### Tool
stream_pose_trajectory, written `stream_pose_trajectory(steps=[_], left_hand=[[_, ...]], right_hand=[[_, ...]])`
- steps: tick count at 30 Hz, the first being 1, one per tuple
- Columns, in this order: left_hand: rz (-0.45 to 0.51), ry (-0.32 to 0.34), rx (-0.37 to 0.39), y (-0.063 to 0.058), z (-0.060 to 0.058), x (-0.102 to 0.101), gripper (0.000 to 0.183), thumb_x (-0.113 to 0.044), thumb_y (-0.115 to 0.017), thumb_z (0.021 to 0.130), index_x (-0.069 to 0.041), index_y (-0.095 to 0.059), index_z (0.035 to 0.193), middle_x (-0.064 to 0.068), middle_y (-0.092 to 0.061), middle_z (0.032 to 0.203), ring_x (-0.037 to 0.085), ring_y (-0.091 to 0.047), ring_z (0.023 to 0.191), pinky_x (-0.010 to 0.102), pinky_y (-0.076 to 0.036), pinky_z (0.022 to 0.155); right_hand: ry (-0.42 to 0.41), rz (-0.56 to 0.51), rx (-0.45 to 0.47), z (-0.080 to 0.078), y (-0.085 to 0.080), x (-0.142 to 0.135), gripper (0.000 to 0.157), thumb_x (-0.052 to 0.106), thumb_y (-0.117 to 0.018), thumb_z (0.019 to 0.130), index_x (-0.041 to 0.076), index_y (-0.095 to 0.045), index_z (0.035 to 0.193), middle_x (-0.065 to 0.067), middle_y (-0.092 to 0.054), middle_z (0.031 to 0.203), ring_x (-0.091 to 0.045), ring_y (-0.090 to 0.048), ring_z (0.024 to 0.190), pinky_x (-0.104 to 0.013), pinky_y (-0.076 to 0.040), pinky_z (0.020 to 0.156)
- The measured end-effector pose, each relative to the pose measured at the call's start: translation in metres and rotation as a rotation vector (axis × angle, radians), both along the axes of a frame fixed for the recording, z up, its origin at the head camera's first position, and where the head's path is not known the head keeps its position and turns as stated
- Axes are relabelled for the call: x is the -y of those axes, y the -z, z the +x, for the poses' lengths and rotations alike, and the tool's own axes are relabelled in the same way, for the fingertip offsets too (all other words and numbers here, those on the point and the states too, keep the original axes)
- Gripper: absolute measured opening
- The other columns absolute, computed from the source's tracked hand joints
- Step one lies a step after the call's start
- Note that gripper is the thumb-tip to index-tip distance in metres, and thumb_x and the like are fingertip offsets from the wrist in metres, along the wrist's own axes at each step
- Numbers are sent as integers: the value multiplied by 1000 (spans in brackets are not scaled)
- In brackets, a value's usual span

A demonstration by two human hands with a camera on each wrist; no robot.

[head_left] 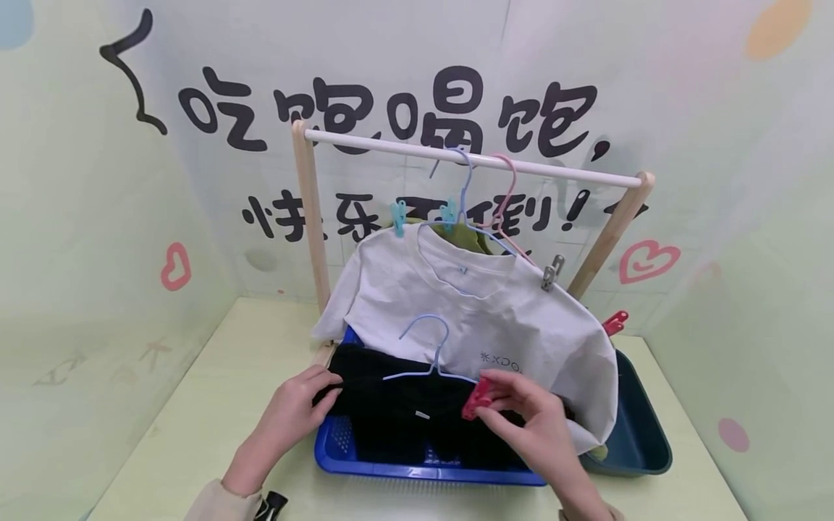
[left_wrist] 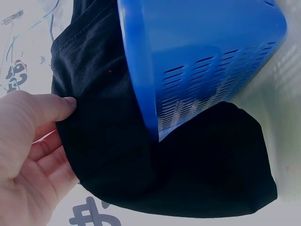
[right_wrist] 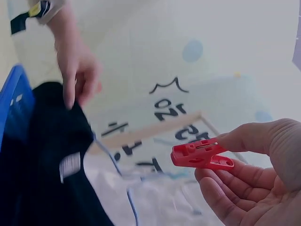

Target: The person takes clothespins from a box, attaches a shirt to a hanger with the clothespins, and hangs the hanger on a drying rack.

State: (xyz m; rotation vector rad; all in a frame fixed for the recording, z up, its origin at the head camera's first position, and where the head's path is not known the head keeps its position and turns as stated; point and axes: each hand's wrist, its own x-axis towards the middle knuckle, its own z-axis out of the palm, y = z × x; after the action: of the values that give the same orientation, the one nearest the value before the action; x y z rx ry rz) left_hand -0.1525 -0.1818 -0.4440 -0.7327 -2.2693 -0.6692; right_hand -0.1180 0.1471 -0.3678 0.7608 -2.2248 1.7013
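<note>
My left hand [head_left: 295,405] pinches the left end of a black garment's [head_left: 397,401] upper edge. In the left wrist view the thumb lies on its front and the fingers behind; more black cloth hangs beside the basket. A light blue wire hanger [head_left: 436,356] stands hook up at the garment's top, its lower part hidden by the cloth. Between thumb and fingers my right hand [head_left: 536,416] holds a red clothespin [head_left: 478,398], close to the hanger's right arm. The right wrist view shows the clothespin [right_wrist: 195,155] in front of the fingers, with no cloth in its jaws.
Beneath the garment stands a blue basket [head_left: 430,472]. Behind, a white shirt [head_left: 449,304] hangs by clips and a hanger from a rack's white rail [head_left: 560,169]. A dark green tub [head_left: 641,434] is at right, a black clip [head_left: 272,504] at front left.
</note>
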Motion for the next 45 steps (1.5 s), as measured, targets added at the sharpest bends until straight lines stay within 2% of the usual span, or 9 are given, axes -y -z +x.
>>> stream_pose_trajectory(steps=[5, 7, 14, 22, 26, 33, 40, 45], left_hand=[[4, -10, 0, 0, 1, 1, 25, 9, -77, 62, -5, -68, 81, -1, -62, 79, 7, -58, 64, 17, -45, 56], [3, -10, 1, 0, 2, 1, 25, 9, -78, 62, -6, -68, 80, -1, -62, 79, 7, -58, 64, 16, -45, 56], [4, 1, -2, 1, 1, 1, 25, 9, -77, 63, -5, -68, 81, 0, -63, 80, 8, -59, 65, 17, -46, 57], [14, 16, 9, 1, 0, -1, 24, 8, -78, 64, -4, -68, 81, 0, -63, 80, 10, -59, 64, 19, -46, 56], [20, 20, 7, 2, 1, -1, 23, 8, -78, 63, -3, -67, 81, 0, -63, 79, 11, -59, 63, 18, -46, 56], [18, 18, 4, 2, 2, 0, 23, 8, -77, 64, -3, -67, 81, 1, -63, 80, 12, -60, 64, 20, -48, 56], [3, 19, -26, 5, 2, 1, 22, 6, -76, 64, -3, -67, 83, 2, -63, 81, 11, -61, 65, 21, -49, 56], [-1, 24, -41, 6, 2, 1, 23, 6, -76, 64, -2, -67, 83, 2, -63, 81, 12, -61, 65, 23, -49, 56]], right_hand=[[-133, -65, -79, -11, -1, 30, 37, -12, -68, 76, -5, -60, 112, -16, -64, 91, -20, -63, 81, -26, -54, 67], [-161, -67, -103, -15, 0, 41, 37, -11, -68, 77, -5, -60, 112, -17, -64, 91, -22, -63, 81, -28, -55, 67], [-85, 45, -198, -35, 14, 82, 34, 0, -73, 78, 4, -63, 111, -7, -68, 89, -18, -66, 81, -32, -54, 66], [-163, 76, -213, -53, 31, 118, 34, 1, -70, 81, -1, -61, 113, -10, -66, 91, -19, -65, 83, -27, -54, 70], [-164, 107, -199, -59, 33, 127, 32, -1, -69, 81, -3, -61, 112, -12, -66, 90, -21, -65, 81, -26, -54, 70], [-153, 201, -197, -65, 37, 133, 25, -1, -69, 82, -1, -63, 106, -9, -67, 88, -17, -65, 80, -18, -51, 69], [-183, 164, -272, -71, 42, 136, 23, -6, -69, 79, -3, -64, 102, -10, -67, 86, -16, -65, 78, -17, -51, 70], [-207, 191, -321, -72, 40, 139, 19, -7, -69, 79, -2, -65, 98, -9, -67, 85, -14, -65, 76, -15, -50, 69]])
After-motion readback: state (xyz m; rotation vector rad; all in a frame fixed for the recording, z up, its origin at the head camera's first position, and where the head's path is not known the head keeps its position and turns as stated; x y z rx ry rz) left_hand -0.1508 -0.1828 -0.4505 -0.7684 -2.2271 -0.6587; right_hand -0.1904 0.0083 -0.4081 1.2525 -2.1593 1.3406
